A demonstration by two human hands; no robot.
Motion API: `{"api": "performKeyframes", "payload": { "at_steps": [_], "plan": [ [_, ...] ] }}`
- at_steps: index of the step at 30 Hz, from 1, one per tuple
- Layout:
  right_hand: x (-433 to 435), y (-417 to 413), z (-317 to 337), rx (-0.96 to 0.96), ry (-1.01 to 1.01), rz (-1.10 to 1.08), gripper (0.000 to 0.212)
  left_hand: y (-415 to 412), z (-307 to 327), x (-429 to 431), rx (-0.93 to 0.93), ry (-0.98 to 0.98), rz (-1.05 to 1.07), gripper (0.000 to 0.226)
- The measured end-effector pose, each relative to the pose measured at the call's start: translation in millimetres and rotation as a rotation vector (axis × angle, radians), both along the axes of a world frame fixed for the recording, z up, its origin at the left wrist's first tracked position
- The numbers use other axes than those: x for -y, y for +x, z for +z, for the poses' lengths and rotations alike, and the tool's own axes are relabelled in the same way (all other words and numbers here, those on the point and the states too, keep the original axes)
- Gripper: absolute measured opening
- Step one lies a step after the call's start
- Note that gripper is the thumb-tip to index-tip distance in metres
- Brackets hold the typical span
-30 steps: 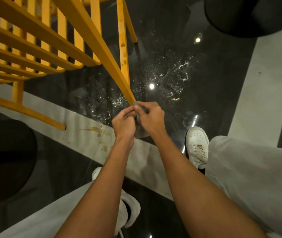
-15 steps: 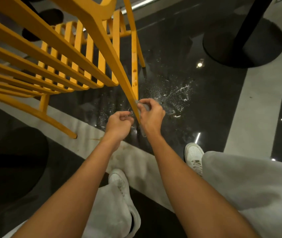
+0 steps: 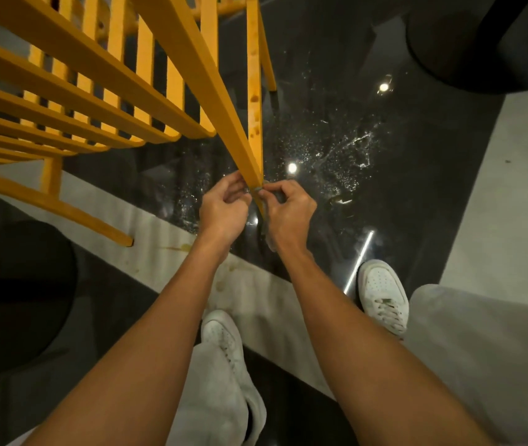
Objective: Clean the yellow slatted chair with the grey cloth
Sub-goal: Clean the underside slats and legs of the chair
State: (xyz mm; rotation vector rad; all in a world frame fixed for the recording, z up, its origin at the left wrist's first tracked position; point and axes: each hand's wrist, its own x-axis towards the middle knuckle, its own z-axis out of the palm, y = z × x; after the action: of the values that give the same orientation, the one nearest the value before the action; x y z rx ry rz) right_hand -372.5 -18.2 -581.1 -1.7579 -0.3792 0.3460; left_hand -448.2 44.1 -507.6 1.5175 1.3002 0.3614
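Observation:
The yellow slatted chair (image 3: 146, 101) fills the upper left, seen from above, and one long leg (image 3: 224, 117) runs down toward my hands. My left hand (image 3: 222, 210) and my right hand (image 3: 288, 214) meet at the lower end of that leg, fingers curled. A small strip of the grey cloth (image 3: 258, 189) shows wrapped round the leg between my fingertips; both hands pinch it. More grey cloth (image 3: 267, 217) hangs below, mostly hidden behind my right hand.
The glossy black floor (image 3: 336, 149) is speckled with splashed droplets beyond my hands. A pale floor stripe (image 3: 146, 220) with yellowish stains runs under my arms. A round black table base (image 3: 468, 49) stands at upper right. My white shoes (image 3: 381, 294) sit below.
My left hand has come back in against the chair leg beside my right hand, after sitting a little apart from it. The view has tilted down and nearer to the chair.

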Motion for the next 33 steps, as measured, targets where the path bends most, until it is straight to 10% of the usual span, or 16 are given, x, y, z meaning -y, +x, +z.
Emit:
{"api": "performKeyframes", "payload": {
  "at_steps": [22,33],
  "plan": [
    [0.5,3.8,8.9,-0.007,-0.137,0.131,0.01,2.6,2.5,2.6,0.057,-0.063,0.109,0.04],
    [17.9,45.2,79.5,-0.191,-0.068,0.201,0.008,23.4,39.9,18.0,0.008,0.362,0.14,0.017]
  ]
}}
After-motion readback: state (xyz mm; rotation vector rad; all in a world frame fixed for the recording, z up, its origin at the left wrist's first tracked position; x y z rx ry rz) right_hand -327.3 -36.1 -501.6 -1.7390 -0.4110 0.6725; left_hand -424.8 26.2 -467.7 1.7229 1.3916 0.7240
